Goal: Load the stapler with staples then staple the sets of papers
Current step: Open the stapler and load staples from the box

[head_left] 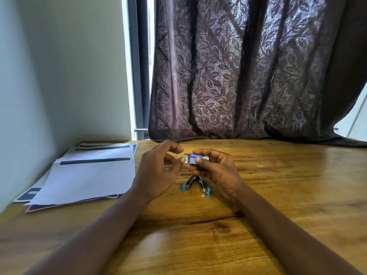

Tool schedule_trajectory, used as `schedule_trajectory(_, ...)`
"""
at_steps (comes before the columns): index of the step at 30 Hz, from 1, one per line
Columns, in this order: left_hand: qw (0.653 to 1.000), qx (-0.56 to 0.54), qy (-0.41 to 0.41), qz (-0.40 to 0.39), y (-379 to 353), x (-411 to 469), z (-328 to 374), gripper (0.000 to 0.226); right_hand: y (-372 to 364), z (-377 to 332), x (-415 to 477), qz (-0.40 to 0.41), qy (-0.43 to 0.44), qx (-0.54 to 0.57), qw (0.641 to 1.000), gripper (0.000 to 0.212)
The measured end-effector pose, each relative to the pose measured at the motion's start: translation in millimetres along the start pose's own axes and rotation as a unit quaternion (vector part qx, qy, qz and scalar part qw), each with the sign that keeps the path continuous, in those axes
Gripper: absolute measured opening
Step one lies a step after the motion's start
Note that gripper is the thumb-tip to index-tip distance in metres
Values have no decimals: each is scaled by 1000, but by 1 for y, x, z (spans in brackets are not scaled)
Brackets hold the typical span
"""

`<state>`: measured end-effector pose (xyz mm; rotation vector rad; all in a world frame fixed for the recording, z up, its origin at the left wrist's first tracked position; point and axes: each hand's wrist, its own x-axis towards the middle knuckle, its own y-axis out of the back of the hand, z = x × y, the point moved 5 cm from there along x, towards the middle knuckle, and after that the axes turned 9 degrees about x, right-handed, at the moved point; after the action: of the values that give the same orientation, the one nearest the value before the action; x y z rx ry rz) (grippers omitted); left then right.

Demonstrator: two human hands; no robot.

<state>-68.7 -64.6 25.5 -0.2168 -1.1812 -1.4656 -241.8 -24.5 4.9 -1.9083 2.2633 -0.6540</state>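
Observation:
My right hand (pixel 217 168) holds a small blue and white staple box (pixel 196 158) above the wooden table (pixel 278 195). The box's inner tray is slid out a little to the left. My left hand (pixel 158 171) is right beside that open end, thumb and fingers apart and touching the tray's edge. Below the hands a small blue and metal stapler (pixel 195 185) lies on the table, swung open in a V shape. A pile of printed papers (pixel 83 173) lies on the table to the left.
A pale wall runs along the left side next to the papers. A dark leaf-patterned curtain (pixel 248 76) hangs behind the table's far edge. A tiny loose bit (pixel 259 165) lies on the table to the right.

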Motion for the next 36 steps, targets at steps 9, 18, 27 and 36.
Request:
schedule_trajectory(9,992,88,-80,-33,-3,2,-1,27,-4,-2,-4,-8,42,-75,996,21)
schedule_trajectory(18,998,42,-38,-36,-4,2,-7,19,-2,-1,-3,-11,45,-136,990,23)
schedule_trajectory(27,995,-46,78,-33,-4,2,-18,6,-3,0,-4,-20,33,-140,989,21)
schedule_trajectory(36,958,-222,181,-32,-3,2,-31,6,-6,3,-5,-24,-3,-93,995,20)
